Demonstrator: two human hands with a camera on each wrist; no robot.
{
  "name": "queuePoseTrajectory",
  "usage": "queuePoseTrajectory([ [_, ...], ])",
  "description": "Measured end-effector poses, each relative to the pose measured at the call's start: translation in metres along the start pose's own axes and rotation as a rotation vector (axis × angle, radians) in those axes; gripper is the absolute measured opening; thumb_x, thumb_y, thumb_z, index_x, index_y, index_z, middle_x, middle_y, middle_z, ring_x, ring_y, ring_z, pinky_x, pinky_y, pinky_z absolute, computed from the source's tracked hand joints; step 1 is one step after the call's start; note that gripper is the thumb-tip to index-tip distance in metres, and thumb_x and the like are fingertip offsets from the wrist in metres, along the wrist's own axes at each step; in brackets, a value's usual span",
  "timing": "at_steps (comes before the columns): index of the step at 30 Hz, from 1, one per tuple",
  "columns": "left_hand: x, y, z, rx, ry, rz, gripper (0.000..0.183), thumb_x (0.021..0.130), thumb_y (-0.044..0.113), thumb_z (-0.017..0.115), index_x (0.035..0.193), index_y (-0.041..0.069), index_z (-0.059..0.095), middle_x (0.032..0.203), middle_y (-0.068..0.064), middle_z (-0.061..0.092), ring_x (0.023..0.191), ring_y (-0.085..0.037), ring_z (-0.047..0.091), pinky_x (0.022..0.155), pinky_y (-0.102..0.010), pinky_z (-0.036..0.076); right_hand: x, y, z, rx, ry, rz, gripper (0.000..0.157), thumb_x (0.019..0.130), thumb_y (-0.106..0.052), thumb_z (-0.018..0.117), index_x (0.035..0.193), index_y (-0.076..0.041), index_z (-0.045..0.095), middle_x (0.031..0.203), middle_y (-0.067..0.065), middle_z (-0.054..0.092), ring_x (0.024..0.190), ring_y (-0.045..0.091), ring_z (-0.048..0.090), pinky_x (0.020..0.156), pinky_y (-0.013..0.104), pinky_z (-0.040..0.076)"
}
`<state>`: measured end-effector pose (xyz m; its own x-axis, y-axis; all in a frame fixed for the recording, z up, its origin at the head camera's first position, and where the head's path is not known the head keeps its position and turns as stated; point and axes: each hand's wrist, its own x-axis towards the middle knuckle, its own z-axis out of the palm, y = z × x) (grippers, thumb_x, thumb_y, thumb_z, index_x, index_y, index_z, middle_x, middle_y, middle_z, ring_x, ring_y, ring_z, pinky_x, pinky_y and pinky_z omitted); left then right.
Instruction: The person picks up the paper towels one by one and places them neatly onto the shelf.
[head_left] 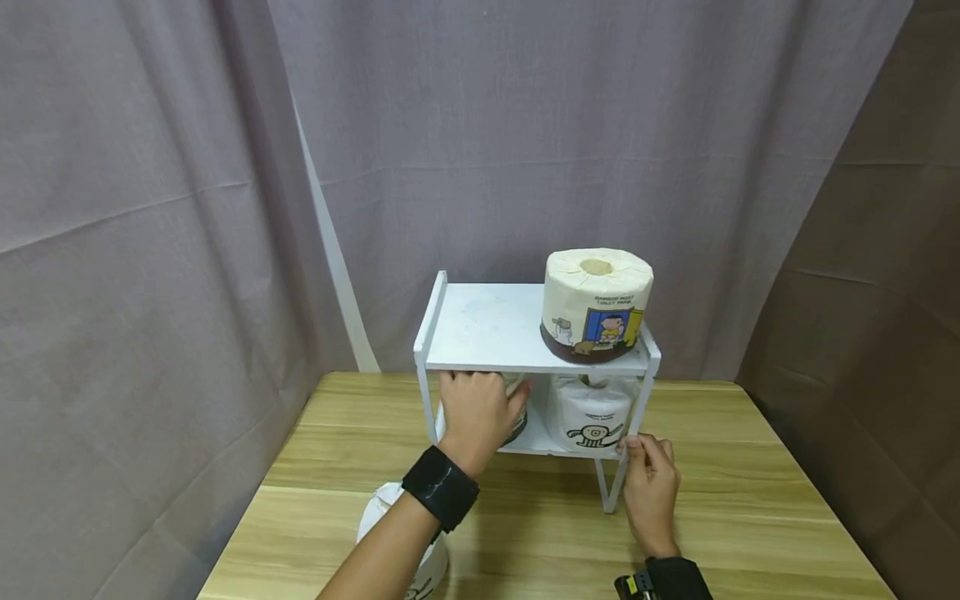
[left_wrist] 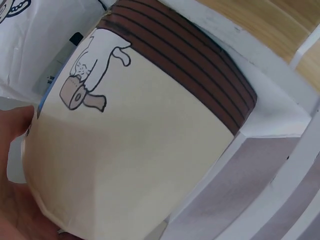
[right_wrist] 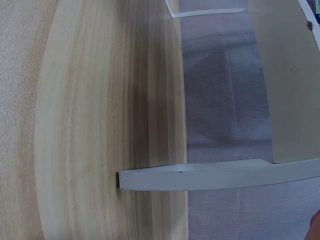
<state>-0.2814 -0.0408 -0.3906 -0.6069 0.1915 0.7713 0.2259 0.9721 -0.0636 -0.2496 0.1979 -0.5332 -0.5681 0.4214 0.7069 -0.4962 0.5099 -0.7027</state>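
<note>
My left hand [head_left: 477, 417] reaches under the top board of a small white two-tier rack [head_left: 491, 329] and grips a cream toilet roll [left_wrist: 135, 135] on the lower shelf. In the left wrist view, the thumb and fingers curl against the side of this roll, whose brown band and cat drawing show. The head view shows little of it behind the hand. At the rack's front right upright, my right hand [head_left: 651, 490] pinches the frame beside the lower shelf's edge. A white toilet roll [head_left: 594, 417] with a dog drawing stands on that shelf's right side.
Another cream toilet roll [head_left: 597, 304] stands on the top board's right end. A white roll [head_left: 433, 567] is on the wooden table [head_left: 750, 500], partly hidden under my left forearm. Grey curtains [head_left: 562, 125] hang behind and at the sides.
</note>
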Motion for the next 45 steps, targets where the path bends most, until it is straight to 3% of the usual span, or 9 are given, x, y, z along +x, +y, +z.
queuePoseTrajectory([
  [5, -0.001, 0.0, 0.004, 0.026, 0.001, -0.004, 0.065, 0.084, 0.066, 0.08, 0.117, 0.01, 0.079, 0.104, -0.011, 0.078, 0.088, -0.032, 0.07, 0.076, -0.042, 0.047, 0.0, -0.001, 0.0, -0.01, 0.0, 0.006, 0.019, 0.104, -0.005, 0.063, 0.088, 0.002, 0.071, 0.081, 0.004, 0.051, 0.074, 0.005, 0.04, 0.063, 0.016, 0.035],
  [12, -0.001, 0.0, 0.006, 0.029, 0.003, 0.002, 0.064, 0.079, 0.064, 0.085, 0.112, 0.009, 0.081, 0.097, -0.011, 0.079, 0.088, -0.032, 0.072, 0.081, -0.044, 0.047, 0.0, 0.0, 0.001, -0.012, 0.002, 0.009, 0.022, 0.105, -0.008, 0.063, 0.088, 0.002, 0.071, 0.08, 0.006, 0.052, 0.074, 0.006, 0.041, 0.063, 0.016, 0.035],
  [20, -0.001, -0.001, 0.006, 0.021, -0.032, 0.037, 0.062, 0.084, 0.06, 0.084, 0.12, 0.009, 0.079, 0.109, -0.012, 0.078, 0.099, -0.031, 0.071, 0.085, -0.044, 0.048, -0.001, -0.001, 0.001, -0.015, 0.0, 0.021, 0.021, 0.105, -0.008, 0.063, 0.088, 0.002, 0.07, 0.081, 0.002, 0.05, 0.074, 0.006, 0.041, 0.063, 0.016, 0.035],
  [27, -0.001, -0.005, 0.005, 0.028, -0.032, 0.039, 0.062, 0.083, 0.06, 0.085, 0.118, 0.008, 0.079, 0.102, -0.01, 0.078, 0.094, -0.028, 0.07, 0.081, -0.04, 0.048, -0.001, -0.002, 0.001, -0.008, 0.001, 0.009, 0.02, 0.104, -0.007, 0.064, 0.088, 0.002, 0.071, 0.081, 0.005, 0.051, 0.075, 0.006, 0.042, 0.064, 0.015, 0.035],
  [35, -0.002, -0.017, 0.001, -0.083, -0.002, 0.093, 0.06, 0.081, 0.054, 0.089, 0.119, 0.009, 0.079, 0.104, -0.009, 0.079, 0.096, -0.028, 0.071, 0.087, -0.041, 0.051, 0.002, 0.001, 0.001, 0.011, -0.009, -0.006, 0.021, 0.106, -0.009, 0.063, 0.089, 0.002, 0.072, 0.083, 0.002, 0.054, 0.077, 0.006, 0.042, 0.066, 0.016, 0.035],
  [45, 0.001, -0.026, -0.011, -0.229, -0.139, 0.117, 0.055, 0.089, 0.043, 0.086, 0.13, 0.009, 0.073, 0.11, -0.009, 0.079, 0.097, -0.024, 0.077, 0.089, -0.042, 0.06, 0.001, -0.004, 0.002, 0.01, 0.015, 0.004, 0.017, 0.102, 0.002, 0.063, 0.087, 0.005, 0.07, 0.08, 0.011, 0.05, 0.075, 0.003, 0.039, 0.065, 0.013, 0.032],
])
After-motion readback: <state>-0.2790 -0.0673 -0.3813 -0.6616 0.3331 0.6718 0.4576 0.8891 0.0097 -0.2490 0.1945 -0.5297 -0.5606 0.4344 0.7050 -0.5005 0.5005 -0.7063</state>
